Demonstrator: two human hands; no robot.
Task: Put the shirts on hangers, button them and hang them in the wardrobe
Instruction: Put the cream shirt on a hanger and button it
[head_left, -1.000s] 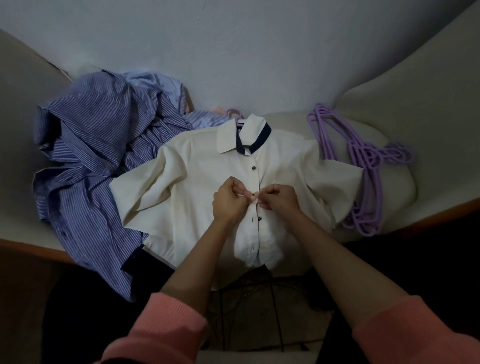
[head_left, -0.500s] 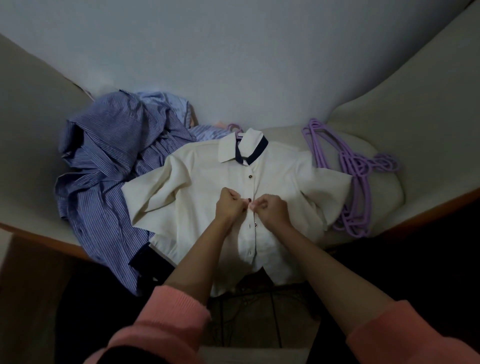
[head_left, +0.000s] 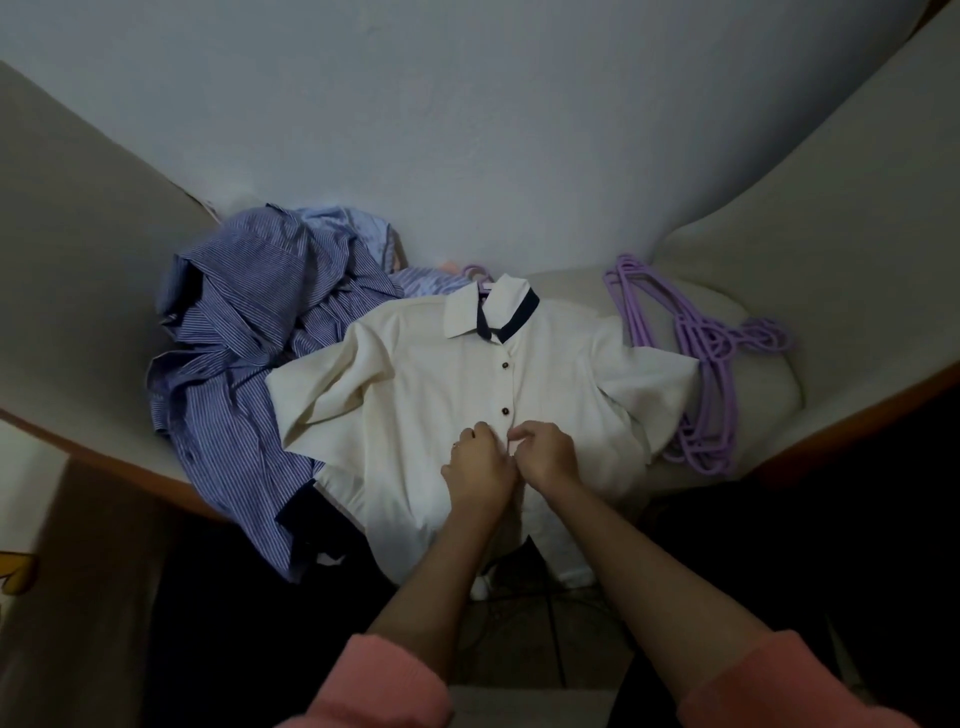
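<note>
While the cream shirt (head_left: 415, 395) is spread flat on the pale bed (head_left: 769, 364), collar away from the person, its front placket is pinched from both sides: the left hand (head_left: 480, 462) and the right hand (head_left: 545, 454) are curled onto the fabric just below the second dark button. A heap of striped blue shirts (head_left: 244, 353) is seen to its left, purple hangers (head_left: 706, 364) to its right.

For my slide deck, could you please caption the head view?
Both hands, left hand and right hand, pinch the cream shirt placket beside striped shirts and purple hangers.
</note>
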